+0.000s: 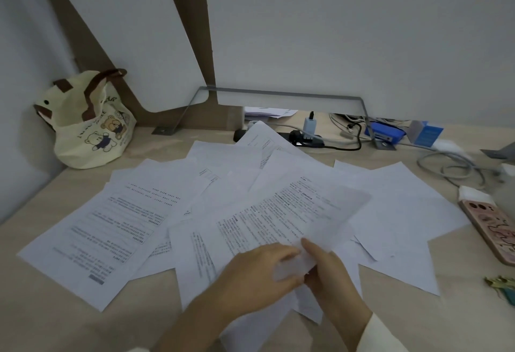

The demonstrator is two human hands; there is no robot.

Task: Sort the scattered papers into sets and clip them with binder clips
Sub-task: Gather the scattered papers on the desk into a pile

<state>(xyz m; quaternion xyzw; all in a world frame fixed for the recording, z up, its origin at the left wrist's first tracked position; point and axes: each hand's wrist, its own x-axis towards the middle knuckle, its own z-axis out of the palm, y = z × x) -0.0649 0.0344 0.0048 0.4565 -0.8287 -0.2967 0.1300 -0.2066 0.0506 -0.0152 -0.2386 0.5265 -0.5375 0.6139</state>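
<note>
Desk [41, 310]: left hand [259, 276], right hand [331, 276] pinch sheet [292, 218] (tote [92, 134] contents hidden).

Dim, soft light; edges bend, hands perhaps motion-blurred.

cut by right edge: phone [493, 229], clips [503, 286] | too small to read: print on papers [125, 220] | blurred: corner of sheet [284, 220] between left hand [256, 282] and right hand [331, 282]

Almost nothing can be read. On the cream tote bag [92, 128] at the far left, only the letters "AR" show at a fold; the curved lettering beside its printed bears is illegible. The printed lines on the papers [117, 212] are too small and blurred, as is the blue box [429, 131] at the far right.
</note>
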